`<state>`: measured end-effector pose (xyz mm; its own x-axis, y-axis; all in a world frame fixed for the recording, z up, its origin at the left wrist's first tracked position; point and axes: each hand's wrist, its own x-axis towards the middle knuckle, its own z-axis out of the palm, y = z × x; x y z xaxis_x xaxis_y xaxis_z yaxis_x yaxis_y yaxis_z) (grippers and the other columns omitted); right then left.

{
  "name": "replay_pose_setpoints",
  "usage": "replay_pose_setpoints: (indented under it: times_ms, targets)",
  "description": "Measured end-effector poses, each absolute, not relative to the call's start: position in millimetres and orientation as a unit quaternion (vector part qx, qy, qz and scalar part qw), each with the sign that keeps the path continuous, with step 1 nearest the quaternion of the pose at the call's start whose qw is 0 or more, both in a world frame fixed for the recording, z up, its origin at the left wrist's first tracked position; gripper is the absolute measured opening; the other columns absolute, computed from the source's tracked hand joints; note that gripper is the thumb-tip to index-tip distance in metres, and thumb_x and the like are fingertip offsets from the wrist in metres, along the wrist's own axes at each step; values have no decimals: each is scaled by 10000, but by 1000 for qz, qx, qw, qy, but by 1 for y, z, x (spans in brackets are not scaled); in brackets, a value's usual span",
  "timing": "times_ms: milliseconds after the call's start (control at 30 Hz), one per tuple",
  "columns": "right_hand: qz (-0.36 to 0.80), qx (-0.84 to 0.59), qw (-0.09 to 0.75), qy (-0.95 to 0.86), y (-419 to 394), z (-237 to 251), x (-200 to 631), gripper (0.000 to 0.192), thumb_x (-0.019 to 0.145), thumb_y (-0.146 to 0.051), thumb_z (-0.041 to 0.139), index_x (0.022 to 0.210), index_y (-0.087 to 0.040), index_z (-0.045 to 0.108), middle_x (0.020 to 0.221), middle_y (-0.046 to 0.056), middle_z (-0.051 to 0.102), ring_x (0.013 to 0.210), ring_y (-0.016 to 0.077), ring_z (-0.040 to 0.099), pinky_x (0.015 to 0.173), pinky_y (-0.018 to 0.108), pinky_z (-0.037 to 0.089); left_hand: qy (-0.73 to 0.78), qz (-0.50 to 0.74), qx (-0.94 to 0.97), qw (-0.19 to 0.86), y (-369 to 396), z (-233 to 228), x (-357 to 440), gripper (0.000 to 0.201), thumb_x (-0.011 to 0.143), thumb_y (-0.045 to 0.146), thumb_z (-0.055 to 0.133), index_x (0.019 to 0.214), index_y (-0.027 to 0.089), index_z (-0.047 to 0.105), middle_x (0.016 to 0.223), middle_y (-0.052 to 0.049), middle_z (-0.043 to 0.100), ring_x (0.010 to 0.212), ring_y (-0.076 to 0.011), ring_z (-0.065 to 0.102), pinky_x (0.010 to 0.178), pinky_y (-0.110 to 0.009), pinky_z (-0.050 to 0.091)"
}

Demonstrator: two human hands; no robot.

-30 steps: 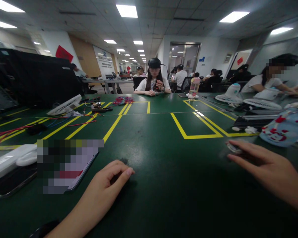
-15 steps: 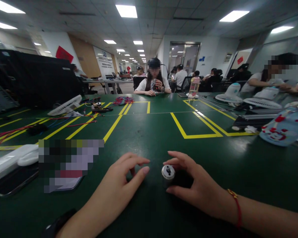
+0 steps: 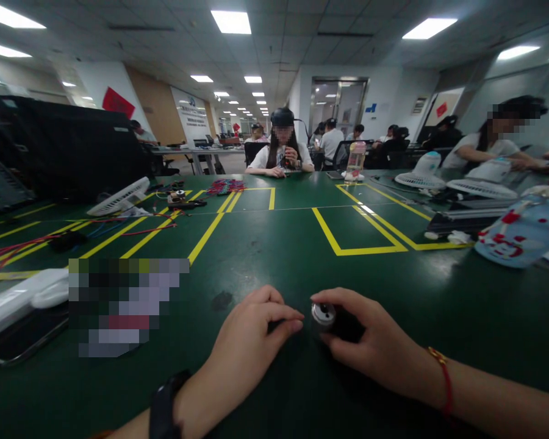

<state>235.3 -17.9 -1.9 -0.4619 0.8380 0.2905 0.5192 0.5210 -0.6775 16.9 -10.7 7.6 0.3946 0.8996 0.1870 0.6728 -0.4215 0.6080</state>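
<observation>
The right hand [image 3: 379,347] holds a small metal cylinder [image 3: 322,313] at the lower centre of the frame, its thumb on the near side and a finger on the far side. The top of the cylinder faces up and shows dark holes; whether its base touches the green table [image 3: 251,262] cannot be told. The left hand [image 3: 251,332] is just beside it, thumb and forefinger narrow, their tips nearly meeting; whether something tiny is between them, one cannot tell.

In the writer's judgement, the main risk is slipping: the side of the cylinder looks smooth, and the hold seems to be only by fingertips. If the left fingertips push it from the side, it could turn or tip, and a round body may then roll away over the table. At the lower left, the phone [image 3: 27,341] and the power strip [image 3: 22,299] lie well apart, so knocking them seems less probable.
</observation>
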Motion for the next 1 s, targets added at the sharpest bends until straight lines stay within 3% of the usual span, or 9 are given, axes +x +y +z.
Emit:
replay_pose_setpoints:
  times_ms: [267,400,500,567,633,733,833,900,1000]
  targets:
    - [144,-518,386,-749,-4,5,287,494,783,-374,602,1233,-218,472,1177,82,577,1002,167,609,858,299,526,515,260,775,258,-14,15,-9,229,887,326,549,1061,284,692,918,-14,619,836,-189,599,746,-300,468]
    - [-19,-650,316,-691,-3,0,373,552,739,-500,606,1204,-222,502,1075,94,618,853,211,645,687,308,543,581,250,728,266,-19,12,-49,277,904,423,488,1026,256,673,976,-26,636,871,-213,613,735,-315,474]
    - [-17,-740,238,-628,-4,-4,427,599,722,-563,590,1213,-233,493,1013,104,632,756,215,651,566,284,515,603,255,706,270,-21,4,-66,288,902,460,478,1005,255,652,1008,-24,655,951,-228,608,824,-339,455]
    - [-30,-753,213,-621,-2,-4,443,635,723,-595,567,1228,-222,475,1048,129,617,829,250,646,613,318,520,609,260,702,264,-21,0,-66,286,900,469,477,987,255,645,1013,-22,663,962,-231,609,833,-341,454]
    - [-132,-729,218,-636,0,-2,437,724,697,-633,563,1257,-189,447,1171,172,557,1030,333,574,782,421,498,612,263,702,250,-21,0,-61,291,901,472,470,961,249,648,999,-24,671,945,-232,618,820,-339,463]
    - [-242,-623,248,-701,1,5,388,716,698,-612,582,1266,-197,453,1321,150,449,1218,361,413,983,522,342,616,257,709,225,-19,3,-53,311,898,476,462,927,244,667,947,-25,692,891,-235,639,780,-331,484]
    - [-70,-504,214,-834,-5,8,311,451,819,-489,531,1233,-312,512,1327,45,454,1207,239,427,980,446,355,621,253,714,199,-18,3,-51,311,885,472,476,914,247,688,914,-19,714,844,-232,655,725,-310,498]
    - [58,-452,189,-870,-9,6,262,441,821,-492,538,1240,-355,526,1319,33,460,1180,221,434,945,419,372,625,257,711,194,-18,2,-52,310,881,471,483,912,246,693,913,-19,721,839,-232,660,713,-305,501]
    - [154,-412,188,-878,-7,4,217,269,830,-452,546,1045,-333,655,1160,31,557,1050,191,488,877,380,383,637,266,694,205,-20,2,-55,316,871,488,493,910,245,692,922,-19,726,862,-241,665,703,-305,504]
